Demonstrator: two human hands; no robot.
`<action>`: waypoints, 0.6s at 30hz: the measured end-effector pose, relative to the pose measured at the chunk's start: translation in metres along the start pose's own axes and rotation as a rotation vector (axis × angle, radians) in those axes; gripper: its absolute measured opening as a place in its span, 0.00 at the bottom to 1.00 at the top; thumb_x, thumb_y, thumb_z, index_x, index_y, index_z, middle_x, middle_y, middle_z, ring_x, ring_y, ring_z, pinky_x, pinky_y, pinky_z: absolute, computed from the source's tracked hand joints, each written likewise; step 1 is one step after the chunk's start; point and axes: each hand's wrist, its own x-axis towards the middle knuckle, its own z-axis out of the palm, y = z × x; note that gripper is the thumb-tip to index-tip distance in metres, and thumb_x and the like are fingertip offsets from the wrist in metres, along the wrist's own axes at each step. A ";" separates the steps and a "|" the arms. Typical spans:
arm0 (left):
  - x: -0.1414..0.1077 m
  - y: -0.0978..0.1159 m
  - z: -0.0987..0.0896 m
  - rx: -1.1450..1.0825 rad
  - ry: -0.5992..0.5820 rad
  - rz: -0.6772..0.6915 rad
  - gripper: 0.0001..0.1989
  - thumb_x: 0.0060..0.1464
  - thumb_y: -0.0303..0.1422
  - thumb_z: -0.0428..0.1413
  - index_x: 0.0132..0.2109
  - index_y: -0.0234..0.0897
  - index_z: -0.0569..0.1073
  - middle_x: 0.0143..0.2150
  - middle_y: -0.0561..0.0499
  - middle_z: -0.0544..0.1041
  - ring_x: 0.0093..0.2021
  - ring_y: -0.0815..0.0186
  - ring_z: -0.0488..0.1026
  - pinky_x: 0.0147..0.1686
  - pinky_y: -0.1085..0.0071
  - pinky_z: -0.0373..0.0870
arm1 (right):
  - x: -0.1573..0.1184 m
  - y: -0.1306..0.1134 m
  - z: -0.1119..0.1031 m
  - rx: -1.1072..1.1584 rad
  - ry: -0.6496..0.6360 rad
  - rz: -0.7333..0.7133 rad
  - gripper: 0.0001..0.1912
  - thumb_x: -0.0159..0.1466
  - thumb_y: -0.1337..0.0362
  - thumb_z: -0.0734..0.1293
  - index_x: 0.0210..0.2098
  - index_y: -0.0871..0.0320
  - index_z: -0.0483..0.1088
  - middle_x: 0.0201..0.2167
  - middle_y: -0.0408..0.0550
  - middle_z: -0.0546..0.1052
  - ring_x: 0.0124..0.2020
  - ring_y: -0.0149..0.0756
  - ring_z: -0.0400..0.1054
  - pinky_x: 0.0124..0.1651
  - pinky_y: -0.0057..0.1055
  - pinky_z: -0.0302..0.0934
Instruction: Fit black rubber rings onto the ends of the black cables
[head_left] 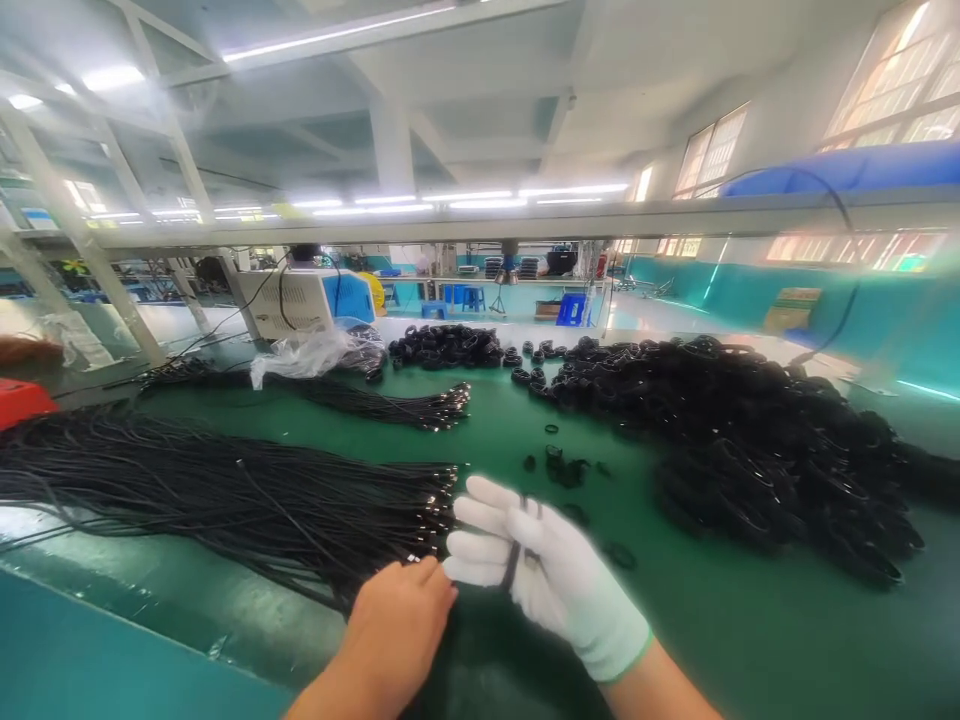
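Observation:
My bare left hand is closed at the near edge of a long bundle of black cables, by their metal-tipped ends. Whatever its fingers hold is hidden. Beside it, my right hand wears a white knitted glove with a green cuff. Its fingers stretch leftward, and the thumb presses across a thin black ring that lies over the palm and fingers. A few loose black rings and small black pieces lie on the green mat just beyond the glove.
A big heap of black coiled parts covers the right side of the green mat. Smaller black rings are piled at the back. A second cable bundle, clear plastic bag and white-and-blue machine stand left. A red object sits far left.

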 end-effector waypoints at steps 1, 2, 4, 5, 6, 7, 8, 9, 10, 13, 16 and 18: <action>-0.005 0.007 -0.002 0.008 -0.010 0.036 0.14 0.59 0.27 0.42 0.34 0.39 0.71 0.33 0.51 0.76 0.30 0.61 0.72 0.30 0.67 0.61 | 0.000 0.001 -0.001 -0.030 0.023 0.001 0.13 0.55 0.62 0.71 0.35 0.60 0.64 0.27 0.42 0.66 0.27 0.28 0.59 0.38 0.36 0.58; -0.007 0.013 -0.007 0.007 -0.005 0.081 0.13 0.58 0.27 0.43 0.33 0.38 0.71 0.32 0.51 0.76 0.29 0.61 0.71 0.29 0.67 0.61 | 0.000 0.004 -0.003 -0.066 0.055 0.007 0.13 0.56 0.63 0.71 0.36 0.60 0.65 0.28 0.43 0.67 0.27 0.29 0.61 0.38 0.35 0.58; -0.006 0.015 -0.020 -0.028 0.054 0.182 0.10 0.57 0.28 0.47 0.32 0.38 0.71 0.31 0.52 0.75 0.28 0.62 0.70 0.29 0.68 0.60 | -0.002 0.010 -0.008 -0.149 0.107 0.032 0.14 0.57 0.65 0.70 0.41 0.62 0.66 0.31 0.46 0.70 0.29 0.30 0.64 0.39 0.34 0.59; -0.002 0.012 -0.028 -0.060 0.097 0.229 0.08 0.57 0.30 0.49 0.31 0.38 0.71 0.30 0.53 0.75 0.29 0.63 0.70 0.30 0.68 0.60 | -0.003 0.013 -0.011 -0.188 0.104 0.061 0.15 0.57 0.65 0.70 0.43 0.63 0.66 0.32 0.48 0.71 0.31 0.32 0.66 0.40 0.35 0.59; 0.003 0.006 -0.037 -0.108 0.135 0.267 0.06 0.55 0.33 0.53 0.31 0.38 0.71 0.30 0.53 0.75 0.30 0.64 0.69 0.32 0.68 0.60 | -0.005 0.017 -0.013 -0.212 0.074 0.103 0.17 0.57 0.65 0.70 0.44 0.64 0.66 0.33 0.51 0.72 0.32 0.33 0.67 0.40 0.35 0.59; 0.009 0.000 -0.045 -0.177 0.158 0.296 0.06 0.53 0.35 0.56 0.31 0.38 0.71 0.30 0.54 0.75 0.31 0.65 0.69 0.33 0.69 0.60 | -0.006 0.020 -0.016 -0.215 0.021 0.155 0.18 0.57 0.64 0.70 0.44 0.65 0.67 0.34 0.53 0.73 0.33 0.35 0.67 0.40 0.37 0.59; 0.016 -0.007 -0.052 -0.272 0.156 0.314 0.06 0.51 0.36 0.58 0.31 0.38 0.72 0.30 0.55 0.74 0.32 0.66 0.69 0.34 0.70 0.60 | -0.008 0.024 -0.018 -0.199 -0.042 0.211 0.18 0.56 0.63 0.70 0.44 0.67 0.67 0.33 0.54 0.73 0.33 0.37 0.68 0.40 0.38 0.59; 0.023 -0.013 -0.057 -0.388 0.130 0.316 0.07 0.49 0.36 0.60 0.31 0.38 0.72 0.30 0.55 0.74 0.32 0.67 0.68 0.34 0.72 0.61 | -0.009 0.027 -0.019 -0.170 -0.101 0.267 0.19 0.56 0.62 0.70 0.43 0.67 0.67 0.33 0.54 0.73 0.33 0.37 0.68 0.40 0.39 0.59; 0.029 -0.018 -0.060 -0.518 0.083 0.304 0.07 0.47 0.35 0.61 0.31 0.37 0.73 0.30 0.56 0.74 0.31 0.69 0.68 0.33 0.74 0.62 | -0.009 0.030 -0.020 -0.129 -0.142 0.314 0.19 0.55 0.62 0.70 0.42 0.67 0.67 0.32 0.54 0.72 0.31 0.37 0.68 0.39 0.40 0.59; 0.041 -0.026 -0.051 -0.867 -0.065 0.253 0.08 0.44 0.33 0.63 0.30 0.34 0.74 0.28 0.55 0.73 0.29 0.71 0.68 0.28 0.78 0.62 | -0.009 0.039 -0.018 0.001 -0.184 0.404 0.17 0.53 0.61 0.72 0.37 0.65 0.66 0.28 0.48 0.70 0.26 0.31 0.64 0.37 0.37 0.58; 0.045 -0.033 -0.030 -0.973 -0.060 0.259 0.07 0.52 0.33 0.57 0.32 0.33 0.75 0.30 0.53 0.74 0.32 0.69 0.69 0.31 0.77 0.63 | -0.007 0.041 -0.011 0.102 -0.204 0.433 0.17 0.50 0.63 0.74 0.31 0.62 0.63 0.24 0.39 0.62 0.23 0.25 0.56 0.34 0.32 0.55; 0.044 -0.040 -0.017 -0.808 0.014 0.248 0.10 0.57 0.31 0.49 0.33 0.34 0.74 0.31 0.52 0.75 0.32 0.69 0.69 0.33 0.75 0.63 | -0.005 0.035 -0.004 0.115 -0.183 0.330 0.18 0.49 0.63 0.74 0.30 0.61 0.61 0.23 0.37 0.57 0.23 0.24 0.52 0.34 0.30 0.53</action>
